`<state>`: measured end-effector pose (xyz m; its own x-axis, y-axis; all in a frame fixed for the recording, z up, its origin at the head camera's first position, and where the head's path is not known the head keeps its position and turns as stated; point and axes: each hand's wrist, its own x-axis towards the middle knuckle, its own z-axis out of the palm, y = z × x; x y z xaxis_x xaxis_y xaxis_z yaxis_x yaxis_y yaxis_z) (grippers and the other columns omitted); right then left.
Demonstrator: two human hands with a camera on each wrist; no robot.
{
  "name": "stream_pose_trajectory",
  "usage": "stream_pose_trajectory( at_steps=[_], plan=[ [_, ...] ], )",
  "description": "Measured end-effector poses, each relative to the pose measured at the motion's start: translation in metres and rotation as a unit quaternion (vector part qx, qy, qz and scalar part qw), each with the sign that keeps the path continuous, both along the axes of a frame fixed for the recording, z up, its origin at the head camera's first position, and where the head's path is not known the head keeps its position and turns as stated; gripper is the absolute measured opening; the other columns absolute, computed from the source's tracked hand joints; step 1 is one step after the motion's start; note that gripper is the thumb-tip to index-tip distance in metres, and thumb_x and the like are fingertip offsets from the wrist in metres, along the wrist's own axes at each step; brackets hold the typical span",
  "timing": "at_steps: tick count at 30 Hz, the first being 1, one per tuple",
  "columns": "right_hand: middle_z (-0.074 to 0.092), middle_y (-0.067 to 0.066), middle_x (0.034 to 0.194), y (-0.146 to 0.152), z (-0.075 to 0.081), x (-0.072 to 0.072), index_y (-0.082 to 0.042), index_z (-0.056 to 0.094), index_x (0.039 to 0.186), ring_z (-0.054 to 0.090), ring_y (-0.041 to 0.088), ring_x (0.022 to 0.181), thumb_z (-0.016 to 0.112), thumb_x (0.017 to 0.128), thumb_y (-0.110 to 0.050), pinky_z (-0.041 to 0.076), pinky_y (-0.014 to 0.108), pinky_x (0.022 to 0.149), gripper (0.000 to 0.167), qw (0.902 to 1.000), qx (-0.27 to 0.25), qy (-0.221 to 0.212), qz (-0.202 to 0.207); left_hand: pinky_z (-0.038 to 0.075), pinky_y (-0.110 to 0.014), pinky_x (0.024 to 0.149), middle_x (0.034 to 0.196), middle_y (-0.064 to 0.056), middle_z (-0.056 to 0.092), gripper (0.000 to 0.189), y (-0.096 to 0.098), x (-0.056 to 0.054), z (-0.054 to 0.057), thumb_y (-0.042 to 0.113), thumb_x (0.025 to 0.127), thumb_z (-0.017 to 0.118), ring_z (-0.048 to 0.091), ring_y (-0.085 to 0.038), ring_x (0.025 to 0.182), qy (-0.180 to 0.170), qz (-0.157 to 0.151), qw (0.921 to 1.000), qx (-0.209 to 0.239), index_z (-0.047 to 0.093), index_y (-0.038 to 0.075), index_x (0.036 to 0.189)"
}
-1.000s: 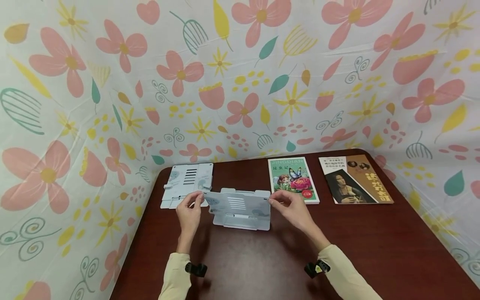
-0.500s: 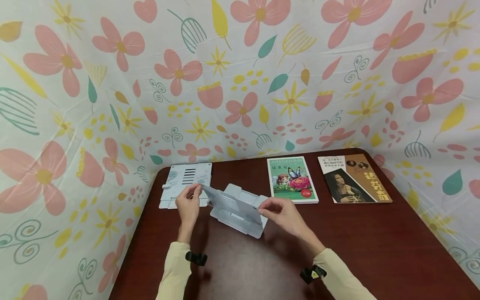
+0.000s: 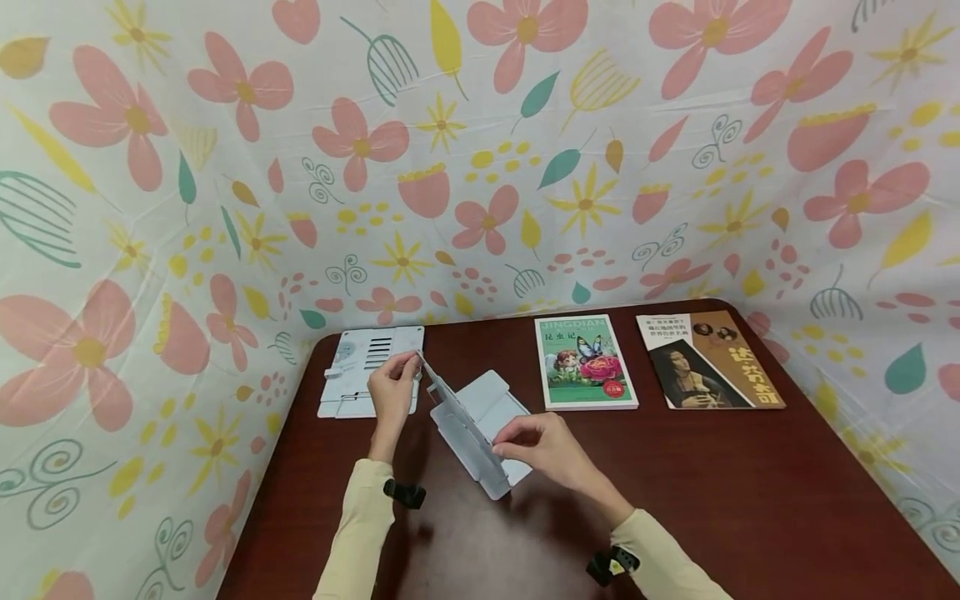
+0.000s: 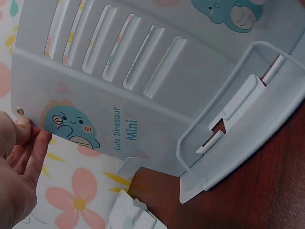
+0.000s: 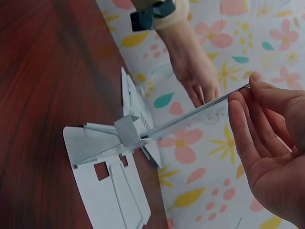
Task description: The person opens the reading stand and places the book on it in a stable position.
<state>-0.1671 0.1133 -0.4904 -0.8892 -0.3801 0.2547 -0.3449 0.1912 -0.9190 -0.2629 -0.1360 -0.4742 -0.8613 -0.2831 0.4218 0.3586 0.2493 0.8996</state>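
A pale grey-blue folding book stand (image 3: 474, 443) sits turned at an angle in the middle of the table, its slotted panel raised above its base plate (image 3: 491, 402). My left hand (image 3: 393, 390) pinches the panel's far upper corner between thumb and fingers. At the near upper corner, my right hand (image 3: 551, 446) pinches the panel's edge. Up close, the left wrist view shows the panel (image 4: 157, 112) with a dinosaur print, "Cute Dinosaur Mini" lettering and a wire bar (image 4: 219, 93) along the bottom. The right wrist view catches the panel almost edge-on.
Behind my left hand lies a second, flattened book stand (image 3: 367, 362). A green children's book (image 3: 585, 367) lies at the back, right of centre, and a brown-and-white book with a portrait (image 3: 708, 367) is farther right. Floral cloth (image 3: 487, 167) hangs around the dark wooden table (image 3: 712, 500).
The book stand has turned from facing me to a slant, its right side swinging nearer. My right hand has come toward me and leftward; the left has moved slightly forward and right.
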Motion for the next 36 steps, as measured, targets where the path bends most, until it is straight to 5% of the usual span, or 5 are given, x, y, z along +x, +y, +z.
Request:
stream_pose_trajectory(
  at_steps=[4,12,23,31,36],
  plan=[
    [0.077,0.009,0.086,-0.009,0.0,0.003,-0.009,0.078,0.092,0.068,0.007,0.072,0.08,0.087,-0.015,0.06,0.024,0.069,0.008,0.9998,-0.018,-0.002,0.006,0.052,-0.008,0.063,0.095,-0.032,0.073,0.015,0.002,-0.016,-0.013,-0.004,0.093,0.068,0.068,-0.002,0.071,-0.01,-0.01,0.9999,0.002,0.073,-0.015,0.103],
    [0.076,0.01,0.083,-0.027,0.0,0.008,-0.008,0.077,0.09,0.067,0.005,0.07,0.082,0.086,-0.016,0.058,0.022,0.067,0.009,0.9997,-0.024,-0.009,-0.001,0.056,-0.014,0.068,0.101,-0.025,0.075,0.015,0.01,-0.041,-0.028,0.001,0.094,0.07,0.072,-0.047,0.091,-0.022,-0.048,0.9984,0.017,0.077,-0.006,0.105],
    [0.076,0.012,0.084,-0.051,0.0,0.011,-0.005,0.075,0.089,0.066,0.003,0.07,0.08,0.087,-0.013,0.057,0.021,0.065,0.009,0.9993,-0.037,0.005,-0.009,0.047,-0.011,0.065,0.102,-0.013,0.079,0.015,0.023,-0.05,-0.029,0.007,0.094,0.072,0.07,-0.006,0.084,-0.023,-0.047,0.997,-0.058,0.081,0.007,0.106],
    [0.075,0.012,0.087,-0.052,-0.005,0.009,-0.006,0.074,0.092,0.068,0.006,0.075,0.079,0.089,-0.014,0.058,0.023,0.07,0.011,0.9989,-0.045,-0.004,0.01,0.052,-0.011,0.079,0.118,-0.018,0.074,0.031,0.018,-0.036,-0.035,0.0,0.096,0.065,0.072,-0.029,0.109,-0.017,-0.114,0.9926,-0.037,0.07,0.002,0.127],
    [0.076,0.011,0.092,-0.037,-0.01,0.004,-0.006,0.073,0.096,0.069,0.006,0.082,0.077,0.09,-0.011,0.06,0.026,0.075,0.009,0.9997,-0.02,0.006,0.014,0.05,-0.038,0.107,0.14,-0.028,0.058,0.047,0.008,-0.008,-0.036,-0.011,0.098,0.052,0.058,-0.042,0.13,-0.042,-0.187,0.9813,-0.016,0.048,-0.007,0.145]
  ],
)
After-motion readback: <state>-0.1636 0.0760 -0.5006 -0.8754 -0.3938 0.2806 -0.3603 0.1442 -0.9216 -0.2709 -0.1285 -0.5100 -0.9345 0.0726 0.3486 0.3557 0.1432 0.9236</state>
